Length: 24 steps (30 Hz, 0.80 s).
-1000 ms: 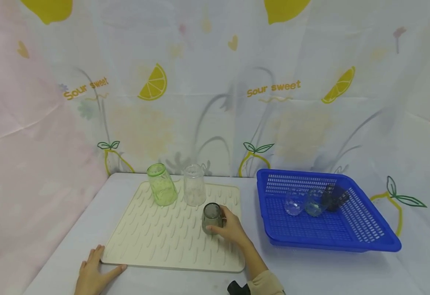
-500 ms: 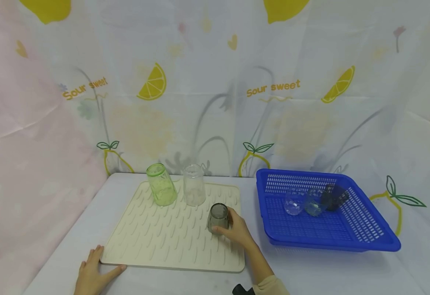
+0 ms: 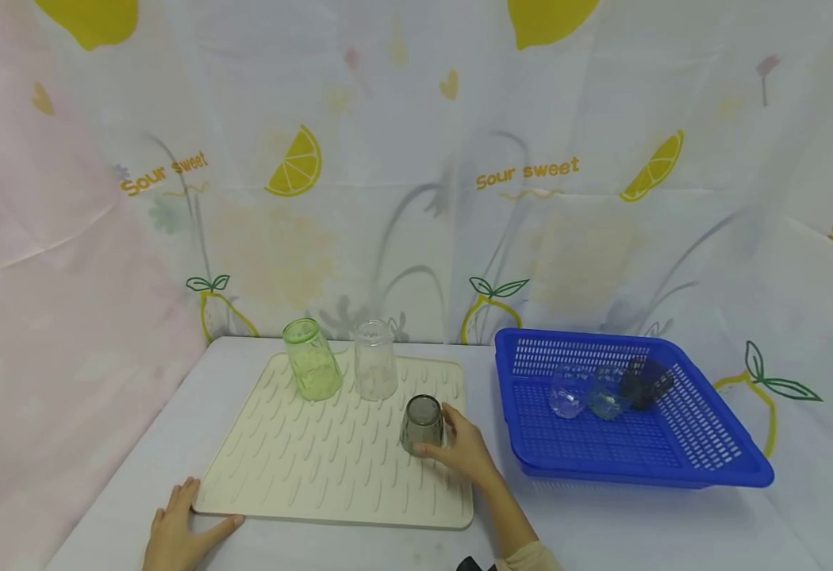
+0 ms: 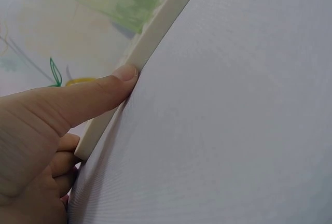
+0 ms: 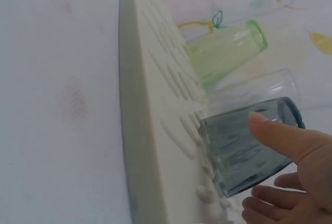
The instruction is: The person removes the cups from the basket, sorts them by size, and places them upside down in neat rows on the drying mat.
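Observation:
A grey tinted glass (image 3: 422, 427) stands upside down on the cream ribbed drying mat (image 3: 302, 476), near its right side. Around its right side is my right hand (image 3: 462, 448); the thumb lies across the front of the glass, and the other fingers are loosely extended beside it, as the right wrist view shows. Behind stand a green glass (image 3: 314, 369) and a clear glass (image 3: 375, 369), both upside down. At the mat's front left corner rests my left hand (image 3: 177, 531), fingers spread, its thumb (image 4: 111, 86) against the front edge.
On the right, a blue plastic basket (image 3: 638, 476) holds clear glasses (image 3: 569, 396) and a dark item (image 3: 648, 385). A white cloth (image 3: 502, 507) covers the table. A lemon-print curtain (image 3: 402, 238) hangs behind.
The grey glass has shifted a little to the right on the mat with my right hand, then stayed put. My right fingers have loosened slightly from it. The left hand has stayed still.

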Motion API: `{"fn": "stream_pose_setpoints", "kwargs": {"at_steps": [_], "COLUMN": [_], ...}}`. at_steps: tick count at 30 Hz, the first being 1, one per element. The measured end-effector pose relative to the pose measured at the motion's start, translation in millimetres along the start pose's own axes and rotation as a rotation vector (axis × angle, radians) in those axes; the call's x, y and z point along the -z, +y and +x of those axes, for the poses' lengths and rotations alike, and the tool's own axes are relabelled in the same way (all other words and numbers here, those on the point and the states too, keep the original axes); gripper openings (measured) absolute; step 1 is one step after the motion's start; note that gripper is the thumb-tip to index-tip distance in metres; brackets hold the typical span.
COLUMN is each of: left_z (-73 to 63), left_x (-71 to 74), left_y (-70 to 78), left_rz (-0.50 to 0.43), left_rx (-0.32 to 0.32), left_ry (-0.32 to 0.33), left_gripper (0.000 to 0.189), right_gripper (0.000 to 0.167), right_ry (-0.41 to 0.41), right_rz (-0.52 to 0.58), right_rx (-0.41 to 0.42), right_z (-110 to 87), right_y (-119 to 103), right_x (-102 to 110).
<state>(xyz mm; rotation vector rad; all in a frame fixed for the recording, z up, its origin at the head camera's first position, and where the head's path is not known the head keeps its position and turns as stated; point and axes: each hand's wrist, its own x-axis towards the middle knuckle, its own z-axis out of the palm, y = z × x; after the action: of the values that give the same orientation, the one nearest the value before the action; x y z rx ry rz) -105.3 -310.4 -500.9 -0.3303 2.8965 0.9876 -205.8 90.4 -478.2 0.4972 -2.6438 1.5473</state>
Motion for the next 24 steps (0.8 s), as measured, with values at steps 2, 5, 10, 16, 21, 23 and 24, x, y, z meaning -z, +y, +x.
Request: {"fn": "stream_pose_setpoints", "kwargs": {"at_steps": [2, 5, 10, 16, 21, 23, 24], "left_z": [0.3, 0.5, 0.9, 0.8, 0.8, 1.1, 1.2], "left_x": [-0.4, -1.0, -1.6, -1.3, -0.6, -0.5, -0.5], "left_y": [-0.5, -0.9, -1.1, -1.0, -1.5, -1.7, -1.8], "left_rz": [0.000, 0.004, 0.004, 0.005, -0.001, -0.004, -0.006], "left_rx": [-0.004, -0.008, -0.004, -0.013, -0.006, -0.001, 0.003], "left_ry": [0.001, 0.008, 0.012, 0.019, 0.016, 0.011, 0.007], "left_gripper": [0.106, 0.107, 0.107, 0.107, 0.108, 0.108, 0.108], "right_gripper": [0.086, 0.084, 0.084, 0.073, 0.067, 0.066, 0.065], "right_ry": [0.010, 0.031, 0.071, 0.170, 0.186, 0.183, 0.183], "right_rz": [-0.049, -0.111, -0.156, -0.162, -0.065, -0.042, -0.044], "right_rx": [0.009, 0.017, 0.008, 0.128, 0.137, 0.118, 0.109], "right_z": [-2.6, -6.3, -15.1, -26.7, -31.6, -33.4, -34.3], "right_y": [-6, -17, -36, -48, -40, -35, -33], "right_x": [5, 13, 29, 56, 85, 98, 104]}}
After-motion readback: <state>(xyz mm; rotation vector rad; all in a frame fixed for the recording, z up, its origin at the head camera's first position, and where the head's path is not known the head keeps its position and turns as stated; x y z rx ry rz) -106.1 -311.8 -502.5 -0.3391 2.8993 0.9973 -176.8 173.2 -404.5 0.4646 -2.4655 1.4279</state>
